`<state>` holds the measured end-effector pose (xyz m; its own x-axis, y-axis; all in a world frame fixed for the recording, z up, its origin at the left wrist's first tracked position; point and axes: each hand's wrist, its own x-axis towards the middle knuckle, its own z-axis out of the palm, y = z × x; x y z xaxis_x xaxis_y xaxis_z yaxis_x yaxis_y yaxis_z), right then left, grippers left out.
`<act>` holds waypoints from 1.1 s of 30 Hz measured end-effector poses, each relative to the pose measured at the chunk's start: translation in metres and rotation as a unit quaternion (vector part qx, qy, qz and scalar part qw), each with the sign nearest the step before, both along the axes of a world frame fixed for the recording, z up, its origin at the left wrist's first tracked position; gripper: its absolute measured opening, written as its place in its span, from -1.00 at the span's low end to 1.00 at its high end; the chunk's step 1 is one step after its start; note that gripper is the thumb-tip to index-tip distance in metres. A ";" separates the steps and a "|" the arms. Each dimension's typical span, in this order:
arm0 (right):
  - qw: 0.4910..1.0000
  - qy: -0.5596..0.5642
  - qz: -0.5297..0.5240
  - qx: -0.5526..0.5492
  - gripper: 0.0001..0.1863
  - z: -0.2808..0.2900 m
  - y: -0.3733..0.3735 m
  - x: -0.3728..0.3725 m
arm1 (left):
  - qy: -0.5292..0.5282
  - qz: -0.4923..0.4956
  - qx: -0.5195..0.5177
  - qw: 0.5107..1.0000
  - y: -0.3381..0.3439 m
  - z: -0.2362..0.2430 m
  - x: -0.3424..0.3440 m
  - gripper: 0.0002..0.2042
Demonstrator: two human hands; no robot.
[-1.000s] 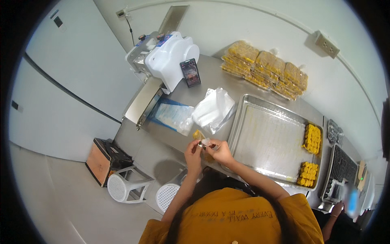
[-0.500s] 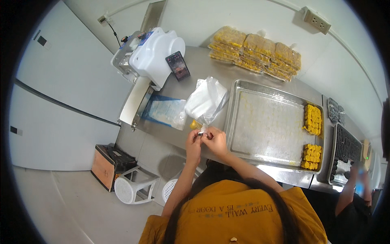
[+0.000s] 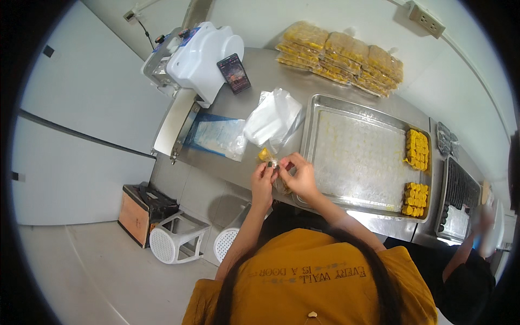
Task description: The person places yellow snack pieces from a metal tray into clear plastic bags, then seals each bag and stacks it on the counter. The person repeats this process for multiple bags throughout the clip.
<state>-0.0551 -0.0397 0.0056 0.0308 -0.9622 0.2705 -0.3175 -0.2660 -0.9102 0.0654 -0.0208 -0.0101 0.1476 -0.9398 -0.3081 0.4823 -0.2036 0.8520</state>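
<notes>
Head, bag [image 3: 265, 155] between left grip [image 3: 262, 182], right grip [image 3: 301, 177]

Wide fisheye riding on wearer's head, peering down over mustard T-shirt [image 3: 314, 279], catching left hand [image 3: 262, 183], right hand [image 3: 302, 179] near mid-frame, steel worktop [image 3: 262, 70] stretching beyond.

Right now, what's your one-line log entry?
left hand: pinching clear bag | right hand: pinching likewise | to right: metal tray, two yellow clusters inside

The tray [image 3: 355, 162] is located on the table [image 3: 265, 71], right of the plastic bags [image 3: 272, 120]; 2 food blocks [image 3: 416, 150] rest inside, at its right end. Stacked packs [image 3: 342, 58] lie behind the tray. The held pouch [image 3: 264, 155] is in front of the bags.
</notes>
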 end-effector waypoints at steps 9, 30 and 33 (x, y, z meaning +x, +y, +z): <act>0.994 0.103 -0.010 -0.040 -0.86 0.022 0.006 0.017 | -0.063 0.073 -0.016 0.995 0.007 -0.017 0.000 -0.86; 0.983 0.179 0.034 -0.016 -0.89 0.023 0.007 0.031 | -0.252 0.142 -0.114 0.951 0.022 -0.010 -0.003 -0.85; 0.972 0.223 0.063 -0.032 -0.89 0.017 0.003 0.028 | -0.265 0.128 -0.105 0.950 0.020 -0.012 0.000 -0.85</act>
<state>-0.0268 -0.0367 0.0231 0.2747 -0.9250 0.2625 -0.6383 -0.3796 -0.6696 0.0658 -0.0011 -0.0216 0.4607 -0.8852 0.0636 -0.0149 0.0640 0.9978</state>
